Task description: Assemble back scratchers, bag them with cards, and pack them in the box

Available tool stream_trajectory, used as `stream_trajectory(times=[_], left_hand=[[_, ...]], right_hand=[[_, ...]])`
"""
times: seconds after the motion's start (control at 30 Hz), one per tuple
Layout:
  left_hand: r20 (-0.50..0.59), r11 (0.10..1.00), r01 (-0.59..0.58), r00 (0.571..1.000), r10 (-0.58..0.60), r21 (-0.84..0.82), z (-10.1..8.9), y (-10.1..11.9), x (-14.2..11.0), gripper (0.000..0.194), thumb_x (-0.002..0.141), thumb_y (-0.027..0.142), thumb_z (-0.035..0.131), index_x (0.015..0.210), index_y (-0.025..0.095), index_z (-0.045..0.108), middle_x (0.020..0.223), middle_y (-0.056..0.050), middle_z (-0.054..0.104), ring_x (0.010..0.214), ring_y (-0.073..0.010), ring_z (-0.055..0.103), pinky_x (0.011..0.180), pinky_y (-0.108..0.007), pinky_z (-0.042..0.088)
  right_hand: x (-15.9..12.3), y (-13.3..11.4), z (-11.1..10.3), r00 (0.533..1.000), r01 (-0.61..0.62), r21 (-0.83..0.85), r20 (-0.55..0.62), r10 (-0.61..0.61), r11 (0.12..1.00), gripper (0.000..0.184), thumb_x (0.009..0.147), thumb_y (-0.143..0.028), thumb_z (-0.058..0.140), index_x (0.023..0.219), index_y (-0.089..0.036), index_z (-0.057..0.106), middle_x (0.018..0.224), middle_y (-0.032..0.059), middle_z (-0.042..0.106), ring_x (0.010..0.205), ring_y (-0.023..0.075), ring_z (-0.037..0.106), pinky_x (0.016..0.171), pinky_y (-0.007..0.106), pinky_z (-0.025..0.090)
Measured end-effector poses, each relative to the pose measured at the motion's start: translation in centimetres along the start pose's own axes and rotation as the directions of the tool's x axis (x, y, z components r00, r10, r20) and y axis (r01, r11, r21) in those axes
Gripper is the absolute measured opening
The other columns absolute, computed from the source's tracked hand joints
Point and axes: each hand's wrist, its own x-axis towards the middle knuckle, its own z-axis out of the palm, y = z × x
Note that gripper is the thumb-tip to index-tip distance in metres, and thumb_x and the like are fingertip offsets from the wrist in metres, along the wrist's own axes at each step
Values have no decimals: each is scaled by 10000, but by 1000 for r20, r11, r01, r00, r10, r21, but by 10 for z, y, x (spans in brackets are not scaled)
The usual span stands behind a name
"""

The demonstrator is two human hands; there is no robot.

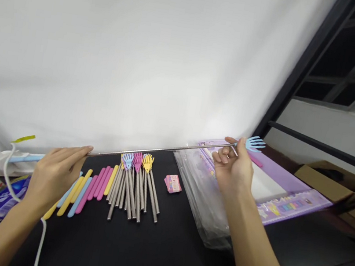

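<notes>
I hold one extended telescopic back scratcher level above the black table [152, 254]. My left hand [58, 173] is closed around its light blue handle [27, 157] at the left. My right hand [232, 168] pinches the thin metal rod [161, 149] just behind the light blue hand-shaped claw [253, 143] at the right. Below the rod lie several collapsed scratchers [133, 184] with blue, pink and yellow claws, and beside them a row of loose pink, yellow and blue handle sleeves [89, 188].
A small pink card packet [173, 183] lies right of the scratchers. A stack of clear bags with purple printed cards [274, 196] sits at the right. Packets and a white cable [8, 170] lie at the left edge, cardboard boxes [334, 178] far right, and a white backdrop behind.
</notes>
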Motion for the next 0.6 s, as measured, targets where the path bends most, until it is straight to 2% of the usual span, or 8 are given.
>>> stream_trajectory(times=[0.1, 0.23, 0.4, 0.5, 0.6], left_hand=[[-30, 996, -88, 996, 88, 16, 0, 21, 15, 349, 944, 140, 591, 1275, 240, 642, 910, -43, 763, 784, -233, 700, 800, -386, 539], [-45, 959, -282, 959, 281, -24, 4, 53, 46, 257, 937, 98, 606, 1178, 173, 649, 903, -56, 759, 793, -215, 698, 754, -353, 518], [-27, 941, -336, 942, 335, -43, 18, 82, 77, 232, 972, 104, 531, 1135, 173, 681, 849, -39, 760, 728, -192, 694, 667, -325, 502], [-23, 946, -318, 948, 317, -60, 21, 77, 84, 222, 971, 139, 553, 1138, 185, 691, 851, -38, 763, 711, -191, 695, 655, -320, 504], [2, 953, -301, 954, 301, -24, 17, 49, 80, 222, 976, 193, 572, 1167, 204, 685, 844, -37, 761, 707, -197, 696, 662, -312, 503]], right_hand=[[-7, 2, 5, 999, -8, -3, 46, 8, 1000, 406, 878, -539, 704, 772, -148, 679, 502, -54, 477, 425, 45, 339, 435, 193, 362], [-8, 3, 5, 999, 34, 23, 27, -34, 999, 484, 850, -628, 682, 725, -164, 629, 480, -73, 424, 416, 41, 314, 433, 193, 338], [1, 3, -5, 995, 89, 22, 35, -90, 996, 498, 841, -673, 656, 724, -199, 558, 487, -83, 409, 399, 49, 292, 426, 212, 325], [17, -12, -21, 989, 146, 72, -49, -143, 987, 430, 956, -558, 572, 722, -198, 547, 472, -83, 384, 387, 52, 276, 424, 206, 321], [40, -40, -52, 956, 251, 48, -169, -240, 967, 391, 1056, -408, 402, 739, -218, 530, 449, -86, 350, 364, 70, 262, 422, 206, 339]])
